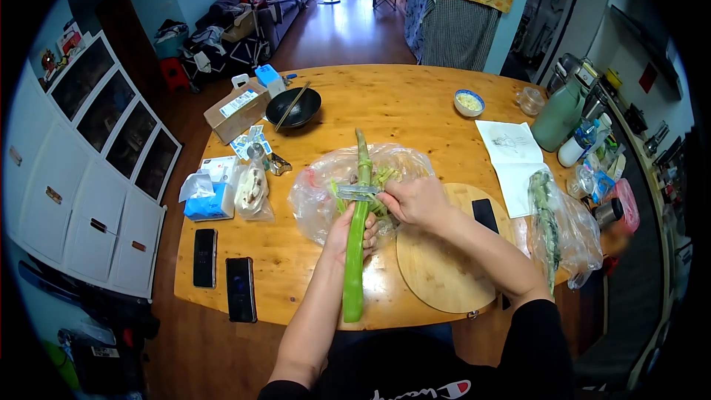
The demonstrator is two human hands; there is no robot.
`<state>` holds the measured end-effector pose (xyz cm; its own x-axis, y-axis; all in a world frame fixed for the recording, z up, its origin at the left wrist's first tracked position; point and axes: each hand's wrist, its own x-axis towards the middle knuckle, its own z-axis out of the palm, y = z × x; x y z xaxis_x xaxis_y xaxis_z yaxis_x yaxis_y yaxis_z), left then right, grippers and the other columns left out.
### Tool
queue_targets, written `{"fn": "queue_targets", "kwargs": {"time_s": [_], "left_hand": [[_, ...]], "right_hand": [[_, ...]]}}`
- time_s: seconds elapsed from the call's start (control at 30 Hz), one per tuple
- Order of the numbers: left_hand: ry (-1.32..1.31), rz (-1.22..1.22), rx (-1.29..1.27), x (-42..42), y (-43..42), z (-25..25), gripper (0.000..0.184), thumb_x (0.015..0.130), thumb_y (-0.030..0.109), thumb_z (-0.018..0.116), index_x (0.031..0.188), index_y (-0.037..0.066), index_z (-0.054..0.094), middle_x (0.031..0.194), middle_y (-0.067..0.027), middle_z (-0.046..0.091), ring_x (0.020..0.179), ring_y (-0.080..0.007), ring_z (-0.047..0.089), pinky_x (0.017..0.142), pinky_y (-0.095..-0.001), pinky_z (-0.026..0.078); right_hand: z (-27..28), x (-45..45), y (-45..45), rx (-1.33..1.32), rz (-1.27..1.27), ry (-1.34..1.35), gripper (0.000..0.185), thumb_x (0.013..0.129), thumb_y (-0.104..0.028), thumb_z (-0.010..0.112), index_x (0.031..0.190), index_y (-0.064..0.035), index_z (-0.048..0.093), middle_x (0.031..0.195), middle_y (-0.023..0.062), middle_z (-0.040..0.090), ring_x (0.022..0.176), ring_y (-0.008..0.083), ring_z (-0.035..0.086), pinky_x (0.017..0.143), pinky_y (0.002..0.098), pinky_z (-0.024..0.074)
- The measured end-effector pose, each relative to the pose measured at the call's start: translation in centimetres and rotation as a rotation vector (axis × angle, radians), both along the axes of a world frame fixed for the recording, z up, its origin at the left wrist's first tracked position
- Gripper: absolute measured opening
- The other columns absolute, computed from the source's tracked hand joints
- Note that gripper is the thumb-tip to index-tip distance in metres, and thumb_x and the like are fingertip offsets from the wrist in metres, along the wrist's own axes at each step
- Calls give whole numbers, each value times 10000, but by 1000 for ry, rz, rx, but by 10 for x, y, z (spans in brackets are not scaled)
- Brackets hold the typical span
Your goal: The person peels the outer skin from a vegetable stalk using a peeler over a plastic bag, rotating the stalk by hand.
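A long green celtuce stem (354,274) runs lengthwise in front of me, its lower part smooth and bright green and its upper part paler. My left hand (348,234) is wrapped round the middle of it from below. In my right hand (416,201) is a metal peeler (357,192), closed in the fingers and lying across the stem just above the left hand. Beneath them a clear plastic bag (311,211) is spread on the table, with green peelings (386,176) on it. To the right, a round wooden cutting board (437,270) lies partly under my right forearm.
On the wooden table (385,96) are a black bowl (295,110) with chopsticks, a cardboard box (235,110), tissues (207,200) and two phones (241,289) at left. At right stand a small bowl (468,104), a green flask (555,118) and bagged greens (545,215).
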<state>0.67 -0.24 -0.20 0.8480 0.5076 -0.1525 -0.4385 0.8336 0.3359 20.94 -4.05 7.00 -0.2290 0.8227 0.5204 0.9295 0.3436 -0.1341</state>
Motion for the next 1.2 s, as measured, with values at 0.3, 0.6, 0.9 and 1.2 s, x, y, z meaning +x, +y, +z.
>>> {"fn": "queue_targets", "kwargs": {"time_s": [0.3, 0.6, 0.9, 1.2], "left_hand": [[92, 141, -11, -10, -1, 5, 574, 1055, 542, 393, 1489, 166, 413, 701, 6, 499, 508, -86, 485, 391, -204, 424], [18, 330, -65, -1, 13, 11, 558, 1032, 554, 460, 1402, 136, 475, 1263, -91, 620, 521, -83, 507, 400, -191, 436], [39, 348, 3, 13, 30, 19, 538, 1039, 542, 449, 1333, 94, 495, 1360, -101, 556, 583, -80, 541, 394, -185, 442], [-67, 293, 1, 10, 48, 2, 517, 1049, 554, 422, 1245, 99, 566, 698, 5, 531, 589, -112, 513, 441, -231, 409]], "right_hand": [[9, 26, 25, 213, -232, -94, 300, 922, -393, 666, 782, -132, 616, 637, 70, 622, 557, 269, 631, 491, 396, 480], [41, 3, 3, 318, -56, -159, 288, 844, -331, 734, 772, -115, 557, 682, 49, 557, 617, 237, 606, 525, 359, 466], [43, 1, 1, 277, -162, -43, 297, 870, -319, 726, 762, -101, 557, 689, 77, 590, 615, 275, 618, 523, 400, 468], [19, -29, -48, 54, 187, 102, 260, 895, -286, 703, 788, -108, 547, 596, 77, 558, 515, 293, 578, 473, 408, 441]]}}
